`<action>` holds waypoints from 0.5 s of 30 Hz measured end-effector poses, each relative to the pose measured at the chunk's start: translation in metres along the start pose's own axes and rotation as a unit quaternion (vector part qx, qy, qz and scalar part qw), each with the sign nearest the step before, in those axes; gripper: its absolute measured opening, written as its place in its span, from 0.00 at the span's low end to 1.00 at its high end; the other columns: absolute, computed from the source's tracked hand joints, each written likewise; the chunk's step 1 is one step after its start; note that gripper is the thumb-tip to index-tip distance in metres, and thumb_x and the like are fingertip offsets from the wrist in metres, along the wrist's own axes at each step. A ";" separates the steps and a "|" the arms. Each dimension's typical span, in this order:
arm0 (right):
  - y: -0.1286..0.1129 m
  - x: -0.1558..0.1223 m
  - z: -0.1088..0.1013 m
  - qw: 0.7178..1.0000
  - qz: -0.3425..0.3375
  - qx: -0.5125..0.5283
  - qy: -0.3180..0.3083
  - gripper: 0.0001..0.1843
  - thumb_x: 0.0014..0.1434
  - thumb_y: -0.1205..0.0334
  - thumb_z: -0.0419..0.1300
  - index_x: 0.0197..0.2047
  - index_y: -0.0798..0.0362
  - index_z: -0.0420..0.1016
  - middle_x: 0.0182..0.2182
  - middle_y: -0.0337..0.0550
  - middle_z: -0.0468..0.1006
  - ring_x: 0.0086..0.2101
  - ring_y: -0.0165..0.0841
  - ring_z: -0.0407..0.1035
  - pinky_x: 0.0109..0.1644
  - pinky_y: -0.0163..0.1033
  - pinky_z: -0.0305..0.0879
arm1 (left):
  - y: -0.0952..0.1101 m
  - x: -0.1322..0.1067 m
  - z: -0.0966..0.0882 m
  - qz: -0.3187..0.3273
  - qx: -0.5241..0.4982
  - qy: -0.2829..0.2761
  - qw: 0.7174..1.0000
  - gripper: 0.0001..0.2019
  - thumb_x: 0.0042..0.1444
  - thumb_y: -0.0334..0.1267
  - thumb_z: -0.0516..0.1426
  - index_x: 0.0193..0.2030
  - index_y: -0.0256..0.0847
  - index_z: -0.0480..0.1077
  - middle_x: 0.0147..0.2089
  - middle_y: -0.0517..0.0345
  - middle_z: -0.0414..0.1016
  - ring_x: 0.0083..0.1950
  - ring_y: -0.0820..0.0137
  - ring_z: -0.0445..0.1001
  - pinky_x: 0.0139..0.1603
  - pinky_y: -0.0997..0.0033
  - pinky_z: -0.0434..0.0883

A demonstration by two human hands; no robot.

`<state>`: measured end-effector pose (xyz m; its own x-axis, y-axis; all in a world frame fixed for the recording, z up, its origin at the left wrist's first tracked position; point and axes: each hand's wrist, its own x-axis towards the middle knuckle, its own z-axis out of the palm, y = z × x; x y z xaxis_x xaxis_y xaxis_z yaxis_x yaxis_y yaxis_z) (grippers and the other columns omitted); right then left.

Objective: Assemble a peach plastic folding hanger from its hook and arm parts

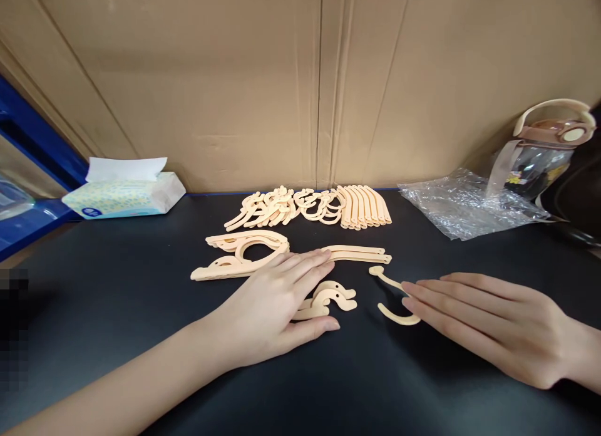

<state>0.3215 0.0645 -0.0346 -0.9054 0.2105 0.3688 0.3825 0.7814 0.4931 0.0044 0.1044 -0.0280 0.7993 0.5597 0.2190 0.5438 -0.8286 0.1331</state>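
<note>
My left hand (277, 298) lies palm down with its fingers stretched out, thumb spread. Its fingertips rest over the near ends of two long, slightly curved beige strips (359, 254). Partly under its palm are short wavy beige pieces (334, 295), stacked in a pair. Just beyond the wrist lie flat beige hanger-arm pieces (244, 235) around a round gap. My right hand (498, 323) is flat, fingers straight and together, the tips touching a curved beige hook (399, 317) on the black table. The hook's right side is hidden under the fingers.
Along the back lie a heap of small curved beige pieces (272, 207), several ring-like hooks (322, 205) and a row of long strips (365, 207). A tissue pack (126, 195) stands at left; crumpled clear plastic (469, 204) and a water bottle (539, 160) stand right, before a cardboard wall (235, 79).
</note>
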 end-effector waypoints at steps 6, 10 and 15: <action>-0.001 0.007 -0.008 0.997 -0.046 -0.020 -0.056 0.21 0.69 0.78 0.39 0.52 0.66 0.71 0.48 0.55 0.76 0.48 0.41 0.72 0.49 0.46 0.71 | 0.001 -0.001 0.000 0.001 0.003 0.000 1.000 0.30 0.64 0.52 0.51 0.64 0.30 0.59 0.67 0.43 0.59 0.66 0.57 0.60 0.64 0.49 0.60; -0.003 0.012 -0.010 0.996 -0.056 -0.030 -0.061 0.21 0.68 0.79 0.39 0.51 0.66 0.71 0.48 0.55 0.77 0.47 0.42 0.73 0.48 0.47 0.72 | 0.000 -0.001 -0.001 0.003 -0.004 0.008 1.000 0.30 0.63 0.51 0.53 0.64 0.31 0.59 0.66 0.42 0.60 0.66 0.56 0.61 0.64 0.50 0.61; -0.005 0.013 -0.011 0.996 -0.062 -0.035 -0.059 0.21 0.68 0.80 0.38 0.51 0.67 0.71 0.47 0.56 0.77 0.46 0.42 0.74 0.47 0.47 0.73 | 0.000 0.000 -0.001 0.001 -0.012 0.007 1.000 0.30 0.63 0.51 0.53 0.64 0.32 0.60 0.66 0.42 0.60 0.65 0.55 0.61 0.64 0.49 0.60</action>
<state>0.3095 0.0565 -0.0236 -0.9602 0.1855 0.2087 0.2745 0.7638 0.5842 0.0038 0.1041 -0.0270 0.7961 0.5584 0.2333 0.5360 -0.8296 0.1564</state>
